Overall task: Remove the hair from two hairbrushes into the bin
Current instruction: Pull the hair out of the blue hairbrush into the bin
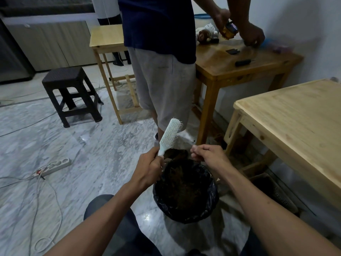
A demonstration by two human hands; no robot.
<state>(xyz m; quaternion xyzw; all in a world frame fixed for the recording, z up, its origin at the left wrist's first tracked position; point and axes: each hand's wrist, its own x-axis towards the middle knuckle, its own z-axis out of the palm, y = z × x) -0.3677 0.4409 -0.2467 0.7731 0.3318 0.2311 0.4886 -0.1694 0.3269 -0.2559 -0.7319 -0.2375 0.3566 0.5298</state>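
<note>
My left hand (150, 166) grips the handle of a pale blue-white hairbrush (170, 134), held upright and tilted right above the bin, bristles facing right. A clump of dark hair (176, 154) hangs between my two hands, just over the bin's far rim. My right hand (207, 153) hovers over the bin with fingers curled; whether it pinches strands of that hair I cannot tell. The round bin (185, 191) has a black liner and holds a mass of dark hair. It stands on the floor between my knees and the tables.
A person in grey shorts (162, 85) stands just beyond the bin at a wooden table (239, 65). A light wooden table (295, 117) is on the right, a dark stool (71, 93) at the left. A power strip (57, 164) and cables lie on the marble floor.
</note>
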